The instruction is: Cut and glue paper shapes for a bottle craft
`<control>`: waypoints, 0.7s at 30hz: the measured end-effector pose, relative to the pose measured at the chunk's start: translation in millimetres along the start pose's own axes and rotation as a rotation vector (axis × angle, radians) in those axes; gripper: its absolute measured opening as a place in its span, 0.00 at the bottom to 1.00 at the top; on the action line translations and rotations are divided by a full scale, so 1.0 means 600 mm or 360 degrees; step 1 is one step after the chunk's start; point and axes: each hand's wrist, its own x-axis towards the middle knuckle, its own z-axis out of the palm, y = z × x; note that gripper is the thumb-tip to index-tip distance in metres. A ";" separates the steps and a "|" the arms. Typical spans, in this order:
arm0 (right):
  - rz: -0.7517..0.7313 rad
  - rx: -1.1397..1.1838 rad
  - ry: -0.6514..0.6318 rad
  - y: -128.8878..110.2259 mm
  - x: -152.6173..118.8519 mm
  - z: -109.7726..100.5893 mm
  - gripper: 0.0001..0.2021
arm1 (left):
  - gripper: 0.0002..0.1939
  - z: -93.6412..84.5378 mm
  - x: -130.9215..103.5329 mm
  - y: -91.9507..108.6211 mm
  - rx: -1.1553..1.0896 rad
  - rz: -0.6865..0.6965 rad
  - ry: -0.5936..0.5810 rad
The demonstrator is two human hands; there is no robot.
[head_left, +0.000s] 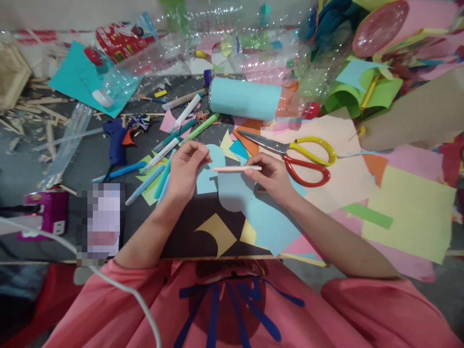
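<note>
My right hand (268,175) is closed, with thumb and fingers pinching the right end of a thin pale pink stick (232,169). The stick lies almost level and points left, above light blue paper (234,195). To its left, my left hand (189,166) has its thumb and fingertips pressed together, apart from the stick. Whatever those fingertips hold, if anything, is too small to make out. A rounded light blue paper piece (207,183) lies just beside the left hand. Scissors (286,147) with one yellow and one red handle rest behind my right hand.
Several markers (170,145) and a blue glue gun (118,140) lie to the left, near a phone (106,217). Behind stand plastic bottles, one wrapped in light blue paper (244,98). Coloured paper sheets (409,208) cover the right. A white cable (134,295) crosses the lower left.
</note>
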 end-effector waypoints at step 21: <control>-0.0001 0.0004 0.0029 -0.004 0.002 -0.003 0.19 | 0.09 0.004 -0.003 -0.003 0.0087 -0.0009 0.0018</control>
